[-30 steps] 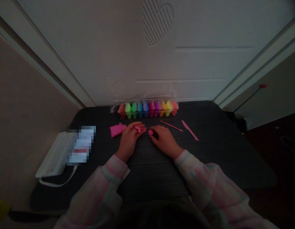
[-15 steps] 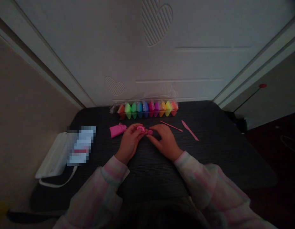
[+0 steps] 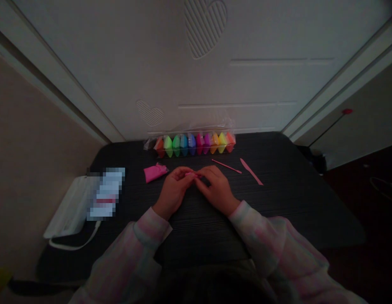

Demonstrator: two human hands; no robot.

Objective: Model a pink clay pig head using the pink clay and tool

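Pink modelling clay (image 3: 190,174) is pinched between my two hands over the middle of the table, mostly covered by the fingers. My left hand (image 3: 174,188) is closed on it from the left, thumb and fingers curled together. From the right, my right hand (image 3: 217,185) presses thumb and fingertips onto the clay, so the two hands touch. A pink clay packet (image 3: 154,172) lies just left of my left hand. Beyond my right hand rest a thin pink modelling stick (image 3: 227,166) and a pink plastic knife (image 3: 251,171).
A clear plastic pack of several coloured clays (image 3: 192,145) stands along the table's back edge, against a white panel. On the left of the dark table (image 3: 278,211) are a blurred-out phone (image 3: 106,194), a white box-like device (image 3: 67,207) and a white cable (image 3: 72,248).
Half a second ago my hands were slightly apart, each with a piece of pink clay. Now the fingertips have come together and the two pieces meet. The view has shifted slightly.
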